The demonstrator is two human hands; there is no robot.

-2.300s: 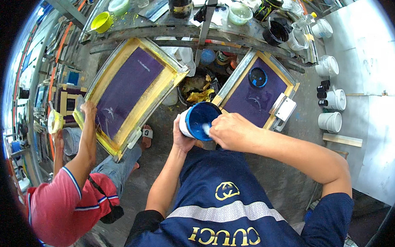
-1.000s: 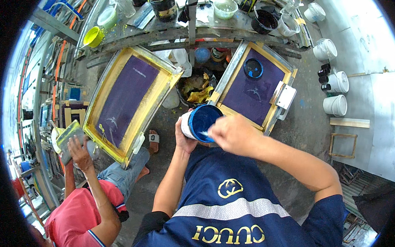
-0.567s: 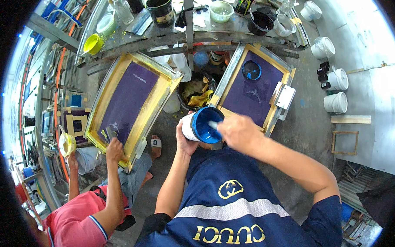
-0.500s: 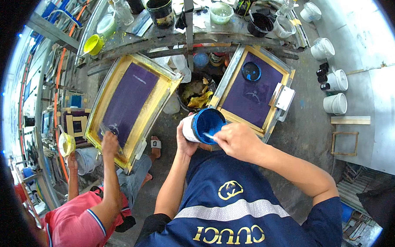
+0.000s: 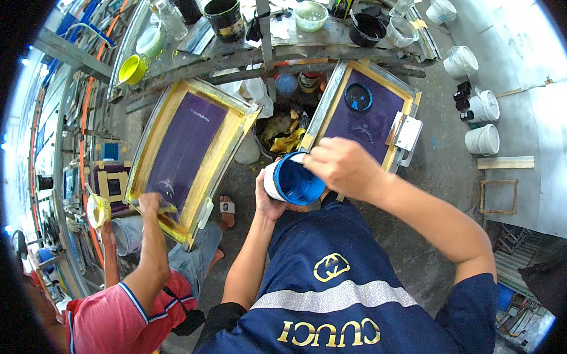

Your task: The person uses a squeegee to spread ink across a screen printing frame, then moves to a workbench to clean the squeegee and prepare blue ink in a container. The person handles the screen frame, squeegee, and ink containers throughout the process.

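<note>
Blue coats the inside of the white tub I have centre view, held in front of the dark blue shirt, mouth facing my camera, left wall showing. Left hand is wrapped around that wall, thumb up by the rim. Right hand is closed in a pinch at the far side of the rim, with a pale tool in the fingers; most of it is hidden from me.

Just beyond, to the right: purple screen in a taped frame. Blue-rimmed dark disc lies on its mesh, white plate at its right edge. Second purple screen sits left, with a bin of yellow scraps between the two.

I've got a co-worker in red at far left: one hand at the second screen's near end, other holding a yellow-smeared cup.

Far side: surface carrying yellow cup, black bucket, pale green bowl.
</note>
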